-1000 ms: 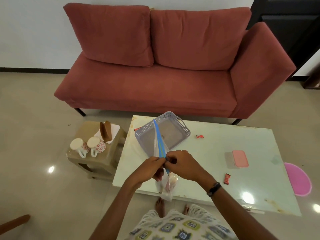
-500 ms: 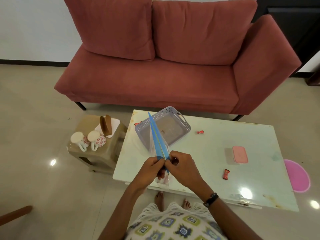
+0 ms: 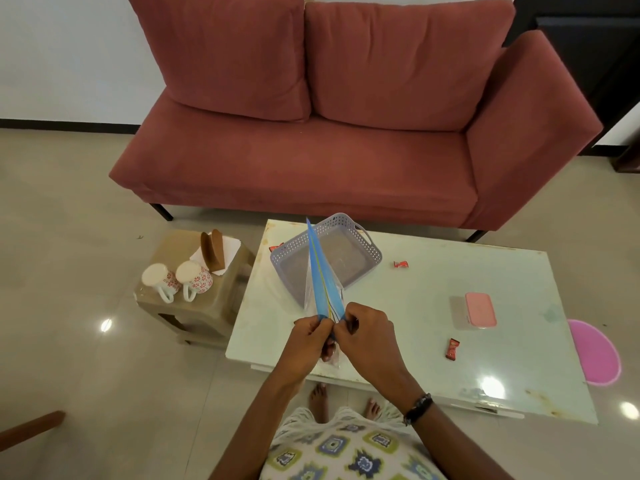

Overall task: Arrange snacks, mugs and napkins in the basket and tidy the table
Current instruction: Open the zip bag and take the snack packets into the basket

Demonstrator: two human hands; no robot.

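i see both hands, left hand and right hand, fingers pinching the near end of the zip bag, likely working its seal; it's held above the worktop, before the empty basket.

bag contents hidden by hands

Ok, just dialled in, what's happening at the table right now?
A person stands at the white table with both hands pinching the blue top of a clear zip bag: left hand, right hand. The grey basket beyond holds no mugs or napkins. Two mugs and the napkin holder sit on the side stool; three red snacks lie loose on the table.
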